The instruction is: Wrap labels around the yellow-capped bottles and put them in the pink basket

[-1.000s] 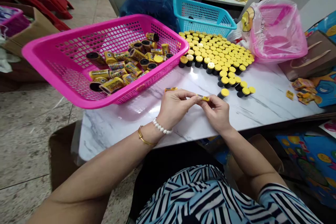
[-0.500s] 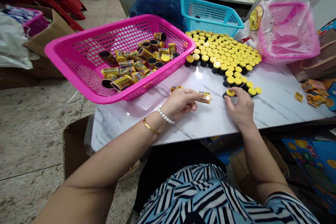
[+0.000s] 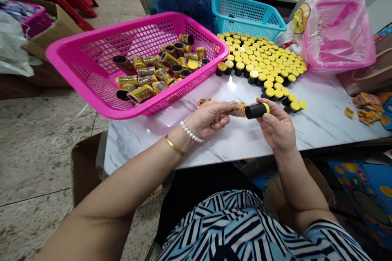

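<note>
Between thumb and fingers, my left hand pinches a printed yellow wrapper sleeve above the table. My right hand grips a small black canister by its yellow lid, tilted on its side. The canister's black end points left at the sleeve; whether the two touch I cannot tell. Another printed wrapper lies just behind my left hand, partly hidden by it. Beyond my right hand, many black canisters with yellow lids stand upright close together.
A pink basket at left holds several wrapped canisters. Behind the standing rows is a blue basket; a pink basket in clear plastic stands at back right. Small orange packets lie on the marble-patterned table at right.
My right hand has lifted a canister from the near edge of the group, tipped it sideways and brought it left to the sleeve. My left hand stays nearly in place.
</note>
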### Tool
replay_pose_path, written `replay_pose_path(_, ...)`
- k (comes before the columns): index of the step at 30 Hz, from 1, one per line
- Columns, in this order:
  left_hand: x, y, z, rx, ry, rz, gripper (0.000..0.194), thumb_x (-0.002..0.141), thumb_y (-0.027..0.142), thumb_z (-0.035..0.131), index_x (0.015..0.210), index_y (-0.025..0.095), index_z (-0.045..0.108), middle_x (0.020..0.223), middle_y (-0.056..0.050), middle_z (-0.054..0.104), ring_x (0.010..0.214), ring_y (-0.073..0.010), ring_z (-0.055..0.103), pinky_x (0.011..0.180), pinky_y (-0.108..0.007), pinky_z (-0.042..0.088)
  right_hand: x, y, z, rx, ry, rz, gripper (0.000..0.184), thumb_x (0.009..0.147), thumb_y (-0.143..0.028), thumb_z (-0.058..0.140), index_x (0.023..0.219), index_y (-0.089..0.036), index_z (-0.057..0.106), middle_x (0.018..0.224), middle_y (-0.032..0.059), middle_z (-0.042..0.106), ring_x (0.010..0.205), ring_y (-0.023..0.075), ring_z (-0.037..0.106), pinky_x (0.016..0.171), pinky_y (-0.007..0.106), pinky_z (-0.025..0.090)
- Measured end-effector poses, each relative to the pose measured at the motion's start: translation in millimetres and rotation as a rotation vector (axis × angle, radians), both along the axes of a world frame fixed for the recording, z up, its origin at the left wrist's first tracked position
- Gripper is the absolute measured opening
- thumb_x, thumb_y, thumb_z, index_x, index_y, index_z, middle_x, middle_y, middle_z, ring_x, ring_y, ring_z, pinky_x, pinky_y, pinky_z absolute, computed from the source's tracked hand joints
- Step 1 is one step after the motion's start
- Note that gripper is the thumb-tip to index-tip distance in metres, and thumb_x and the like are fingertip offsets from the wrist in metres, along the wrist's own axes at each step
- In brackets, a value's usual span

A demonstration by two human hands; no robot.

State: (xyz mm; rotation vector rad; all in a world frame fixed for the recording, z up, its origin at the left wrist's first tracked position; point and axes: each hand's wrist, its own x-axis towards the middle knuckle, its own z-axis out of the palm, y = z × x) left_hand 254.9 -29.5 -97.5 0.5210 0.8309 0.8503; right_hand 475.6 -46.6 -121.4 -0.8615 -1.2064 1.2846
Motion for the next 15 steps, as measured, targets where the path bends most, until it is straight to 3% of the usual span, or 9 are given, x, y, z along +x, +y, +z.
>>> replay_pose_path(2, 0.1, -0.3, -2.0, 0.014, -0.027, -0.016, 0.014, 0.091, 0.015, 0.071, 0.079, 0.009, 0.066, 0.064, -0.002, 0.063, 0.035, -0.0014, 0.043, 0.03, -0.01, 0.019, -4.8, -0.3, -2.1, -0.014, -0.041, 0.003, 0.034, 0.083, -0.04, 0.083, 0.115, -0.03, 0.079, 0.118, 0.0023, 0.079, 0.112, 0.0218, 0.075, 0.112, 0.045, 0.058)
replay_pose_path(6, -1.0, 0.7, -5.6, 0.022, -0.075, -0.035, 0.015, 0.088, 0.018, 0.078, 0.081, 0.01, 0.067, 0.063, 0.002, 0.059, 0.036, -0.0006, 0.041, 0.031, -0.01, 0.017, -11.2, -3.8, -3.1, 0.058, -0.168, -0.107, 0.03, 0.091, -0.04, 0.076, 0.119, -0.028, 0.074, 0.119, 0.0034, 0.079, 0.11, 0.022, 0.076, 0.107, 0.047, 0.062)
replay_pose_path(10, -1.4, 1.6, -4.2, 0.016, -0.099, 0.009, 0.014, 0.095, 0.016, 0.069, 0.084, 0.007, 0.07, 0.064, 0.0, 0.062, 0.037, 0.0002, 0.041, 0.031, -0.01, 0.017, -17.9, -14.9, 3.9, 0.228, -0.298, -0.143, 0.033, 0.09, -0.033, 0.078, 0.121, -0.027, 0.069, 0.128, 0.0067, 0.077, 0.12, 0.0237, 0.075, 0.112, 0.044, 0.06)
replay_pose_path(15, 0.2, 0.1, 1.4, -0.006, -0.092, 0.03, 0.02, 0.096, 0.017, 0.069, 0.078, 0.008, 0.066, 0.065, -0.001, 0.064, 0.035, 0.0011, 0.037, 0.03, -0.011, 0.015, -21.4, -26.2, 9.9, 0.321, -0.434, -0.203, 0.034, 0.087, -0.026, 0.078, 0.119, -0.026, 0.068, 0.132, 0.0094, 0.075, 0.12, 0.0261, 0.075, 0.108, 0.046, 0.062)
